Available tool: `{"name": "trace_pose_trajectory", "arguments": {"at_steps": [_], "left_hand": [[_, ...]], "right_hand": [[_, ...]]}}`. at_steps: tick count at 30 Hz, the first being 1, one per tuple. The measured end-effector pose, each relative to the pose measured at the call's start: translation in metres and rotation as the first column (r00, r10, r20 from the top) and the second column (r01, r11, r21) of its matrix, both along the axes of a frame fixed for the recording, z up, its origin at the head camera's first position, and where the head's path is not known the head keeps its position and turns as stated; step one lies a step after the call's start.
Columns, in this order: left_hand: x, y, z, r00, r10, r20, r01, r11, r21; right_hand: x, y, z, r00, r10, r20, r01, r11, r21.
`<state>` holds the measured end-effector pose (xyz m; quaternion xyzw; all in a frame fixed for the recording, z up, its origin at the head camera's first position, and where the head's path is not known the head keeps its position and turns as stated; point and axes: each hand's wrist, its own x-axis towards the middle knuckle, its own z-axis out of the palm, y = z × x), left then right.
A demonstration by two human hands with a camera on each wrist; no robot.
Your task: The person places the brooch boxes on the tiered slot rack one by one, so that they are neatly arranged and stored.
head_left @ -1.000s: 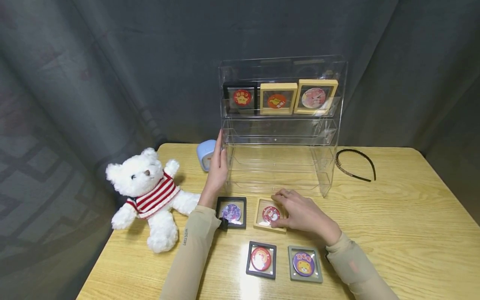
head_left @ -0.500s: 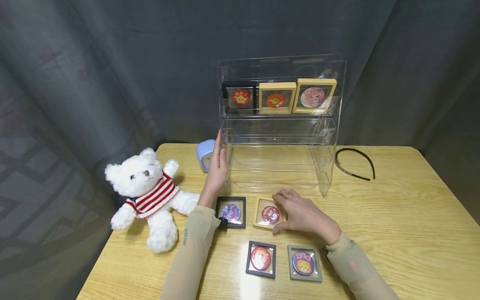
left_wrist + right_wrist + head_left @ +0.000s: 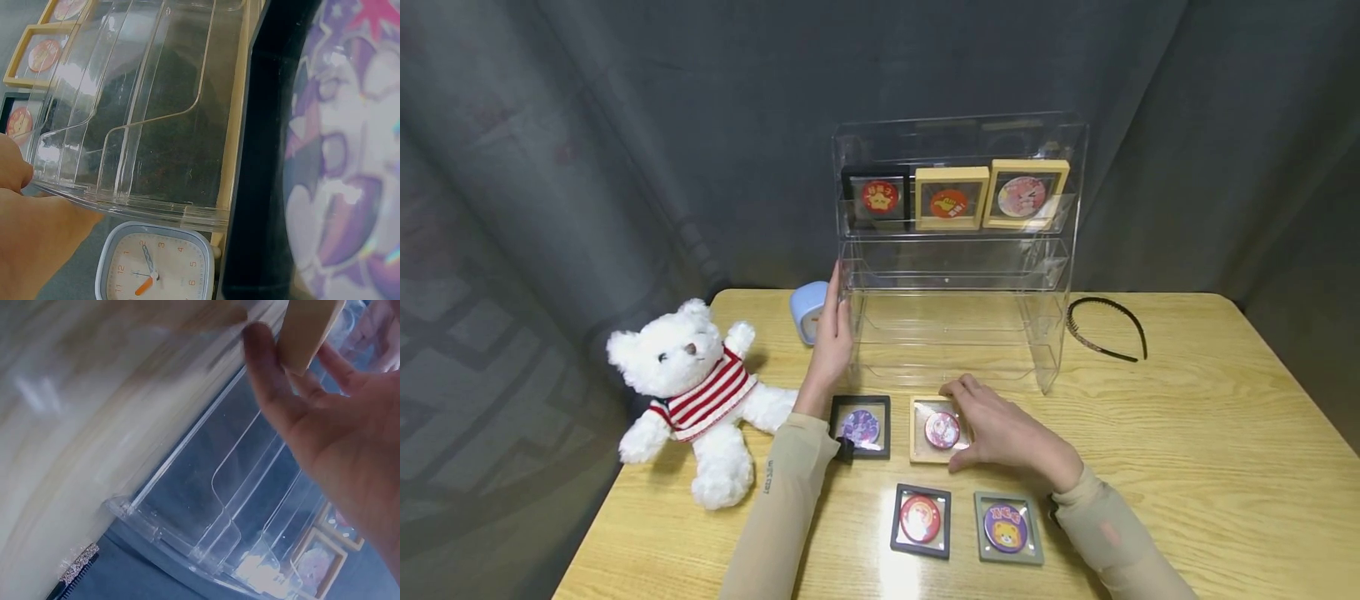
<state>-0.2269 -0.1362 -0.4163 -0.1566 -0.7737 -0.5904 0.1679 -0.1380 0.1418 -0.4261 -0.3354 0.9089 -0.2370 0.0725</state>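
My left hand [image 3: 832, 337] rests with straight fingers against the left side of a clear acrylic tiered display rack [image 3: 951, 287]. My right hand [image 3: 1011, 429] grips a yellow-framed badge display case [image 3: 919, 433] by its far and near edges, fingers at the top and thumb at the bottom. In the right wrist view the case's pale edge [image 3: 307, 334] sits between my fingers and thumb. Left of it lies a black-framed purple badge case [image 3: 883, 427], close under my left wrist. Nearer me lie a dark-framed red badge case [image 3: 921, 520] and a grey-framed purple bear case [image 3: 1007, 527].
Several framed badges, one a black-framed case [image 3: 877, 198], stand on the rack's upper tier. A white teddy bear [image 3: 700, 400] sits at the left of the wooden table [image 3: 1210, 450]. A blue clock [image 3: 808, 312] stands behind my left hand; a black headband [image 3: 1105, 325] lies right of the rack.
My right thumb has slid from the yellow case's face to its near edge. The case has turned slightly straighter and its badge catches more glare. My left hand keeps its place on the rack.
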Motion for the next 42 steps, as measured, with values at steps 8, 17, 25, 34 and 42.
{"name": "trace_pose_trajectory", "arguments": {"at_steps": [8, 17, 25, 34, 42], "left_hand": [[0.001, 0.0, 0.002, 1.0, 0.0, 0.025, 0.0, 1.0, 0.002], [0.001, 0.0, 0.002, 0.998, 0.01, 0.061, -0.009, 1.0, -0.005], [0.0, 0.0, 0.001, 0.999, 0.008, 0.033, -0.008, 1.0, 0.001], [0.002, 0.001, 0.003, 0.998, -0.011, 0.055, 0.009, 1.0, 0.02], [0.002, 0.001, 0.003, 0.999, -0.004, 0.054, 0.003, 1.0, 0.018]], "right_hand": [[-0.002, 0.004, 0.0, 0.996, -0.026, 0.09, 0.03, 0.999, -0.043], [-0.003, 0.003, 0.0, 0.995, -0.047, 0.084, 0.052, 0.997, -0.056], [-0.003, 0.006, 0.006, 0.997, -0.043, 0.064, 0.051, 0.992, -0.115], [-0.008, 0.013, 0.005, 0.991, -0.004, -0.134, -0.018, 0.986, -0.168], [-0.012, 0.015, 0.007, 0.996, -0.01, -0.092, -0.009, 0.978, -0.208]]}}
